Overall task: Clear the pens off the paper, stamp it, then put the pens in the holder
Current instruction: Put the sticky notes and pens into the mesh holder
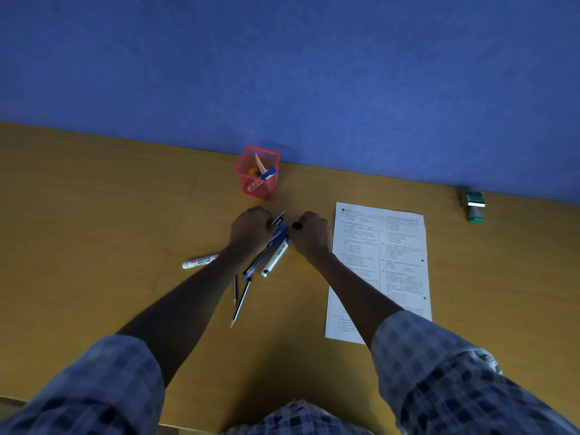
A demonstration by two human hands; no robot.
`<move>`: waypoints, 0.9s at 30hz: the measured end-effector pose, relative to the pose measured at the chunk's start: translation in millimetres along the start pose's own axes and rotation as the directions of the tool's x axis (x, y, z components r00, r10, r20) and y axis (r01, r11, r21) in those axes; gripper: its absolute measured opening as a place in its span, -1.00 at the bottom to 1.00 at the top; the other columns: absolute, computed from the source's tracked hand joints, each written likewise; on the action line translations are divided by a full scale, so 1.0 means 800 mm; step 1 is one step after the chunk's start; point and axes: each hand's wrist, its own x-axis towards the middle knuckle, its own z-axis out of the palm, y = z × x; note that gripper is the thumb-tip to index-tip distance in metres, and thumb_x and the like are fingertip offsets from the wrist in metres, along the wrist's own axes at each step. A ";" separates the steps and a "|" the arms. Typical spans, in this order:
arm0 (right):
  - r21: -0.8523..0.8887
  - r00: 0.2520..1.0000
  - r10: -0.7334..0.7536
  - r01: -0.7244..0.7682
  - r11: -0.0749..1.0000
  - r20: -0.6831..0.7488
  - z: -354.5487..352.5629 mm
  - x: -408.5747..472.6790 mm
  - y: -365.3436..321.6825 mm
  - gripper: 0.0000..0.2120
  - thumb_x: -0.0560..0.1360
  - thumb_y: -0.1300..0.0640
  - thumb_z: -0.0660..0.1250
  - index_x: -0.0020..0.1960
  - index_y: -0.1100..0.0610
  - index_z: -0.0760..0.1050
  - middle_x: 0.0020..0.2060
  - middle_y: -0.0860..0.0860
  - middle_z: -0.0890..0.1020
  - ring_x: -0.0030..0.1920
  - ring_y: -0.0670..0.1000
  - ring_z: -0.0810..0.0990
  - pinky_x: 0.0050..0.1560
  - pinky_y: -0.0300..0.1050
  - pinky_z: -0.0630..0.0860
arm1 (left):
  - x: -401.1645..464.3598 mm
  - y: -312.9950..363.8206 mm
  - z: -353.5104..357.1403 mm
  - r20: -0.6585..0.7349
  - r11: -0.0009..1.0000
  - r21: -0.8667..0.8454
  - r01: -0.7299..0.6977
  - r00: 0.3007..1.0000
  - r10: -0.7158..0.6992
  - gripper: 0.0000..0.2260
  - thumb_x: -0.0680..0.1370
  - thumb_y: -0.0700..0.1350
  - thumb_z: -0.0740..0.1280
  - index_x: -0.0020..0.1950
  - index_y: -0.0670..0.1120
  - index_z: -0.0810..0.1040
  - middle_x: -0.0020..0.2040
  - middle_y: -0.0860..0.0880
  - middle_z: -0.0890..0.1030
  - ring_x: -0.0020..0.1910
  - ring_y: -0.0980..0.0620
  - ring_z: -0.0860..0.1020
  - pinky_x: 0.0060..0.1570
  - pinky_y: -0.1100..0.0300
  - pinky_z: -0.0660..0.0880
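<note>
**Both hands on the pen bundle, paper lying clear**

From my feed I saw the left hand point(251, 229) and the right hand point(310, 232) meeting over a loose bundle of pens point(266, 255) on the yellow-brown counter point(94, 215). The left hand was curled around the upper ends of the bundle, fingers closed on it. The right hand was closed too, with a small black tip point(296, 226) poking out of its fist; I could not tell whether that tip belonged to a pen from the bundle or to a separate one. The bundle fanned out below the hands: a white marker with a black cap end point(274, 260), blue pens, and two pencils point(240, 301) pointing back toward me.

One whiteboard marker point(201, 262) lay flat on the counter apart from the rest, partly hidden behind the left forearm.

The red mesh holder point(258, 172) stood upright near the blue wall point(282, 73), just beyond the hands, with a few items already inside. The printed paper point(392, 246) lay flat to the right of the bundle, nothing on it but my view of the right forearm crossing its lower corner. The green stamp point(474, 206) sat well apart at the far right, near the wall.
</note>
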 end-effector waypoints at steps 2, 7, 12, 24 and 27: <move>0.053 1.000 0.028 -0.028 0.998 0.008 -0.002 0.000 0.000 -0.83 0.32 0.16 0.37 -0.11 0.17 0.60 -0.26 0.09 0.66 -0.28 0.13 0.62 -0.40 -0.16 0.50 | 0.000 0.001 -0.002 0.018 1.000 0.005 0.007 1.000 -0.007 -0.83 0.52 -0.09 0.33 -0.03 -0.15 0.65 -0.03 -0.13 0.64 -0.06 -0.16 0.60 -0.13 0.06 0.52; 0.174 0.996 0.081 -0.087 0.981 0.042 -0.010 -0.001 -0.002 -0.80 0.34 0.09 0.44 -0.08 0.15 0.64 -0.22 0.06 0.70 -0.22 0.04 0.62 -0.40 -0.27 0.37 | -0.003 0.006 -0.005 0.048 1.000 0.003 -0.003 0.999 0.003 -0.82 0.48 -0.10 0.36 -0.03 -0.19 0.63 -0.08 -0.15 0.66 -0.08 -0.18 0.61 -0.17 0.05 0.51; 0.234 0.997 0.064 -0.074 0.969 0.049 -0.022 -0.001 -0.005 -0.79 0.37 0.06 0.45 -0.03 0.11 0.67 -0.18 0.03 0.72 -0.16 0.01 0.63 -0.38 -0.30 0.36 | -0.001 0.010 -0.007 0.059 0.999 -0.016 -0.051 0.997 0.052 -0.87 0.50 -0.15 0.35 -0.05 -0.18 0.63 -0.10 -0.15 0.68 -0.10 -0.19 0.62 -0.11 -0.01 0.56; 0.327 0.988 -0.093 0.129 0.936 -0.122 -0.085 0.011 -0.035 -0.91 0.35 0.14 0.45 -0.14 0.03 0.61 -0.40 -0.18 0.64 -0.32 -0.18 0.65 -0.32 -0.29 0.56 | 0.010 0.009 -0.024 -0.120 0.967 -0.127 -0.221 0.971 0.206 -0.79 0.58 -0.27 0.24 0.14 -0.22 0.62 -0.07 -0.17 0.61 -0.09 -0.14 0.57 -0.17 0.14 0.38; 0.367 0.971 -0.128 0.197 0.909 -0.204 -0.108 0.018 -0.052 -0.90 0.35 0.15 0.46 -0.15 0.04 0.62 -0.39 -0.17 0.66 -0.33 -0.23 0.65 -0.33 -0.34 0.52 | 0.010 0.013 -0.047 -0.286 0.915 -0.282 -0.289 0.936 0.207 -0.84 0.61 -0.24 0.26 0.10 -0.21 0.61 -0.12 -0.10 0.58 -0.18 -0.03 0.54 -0.22 0.19 0.37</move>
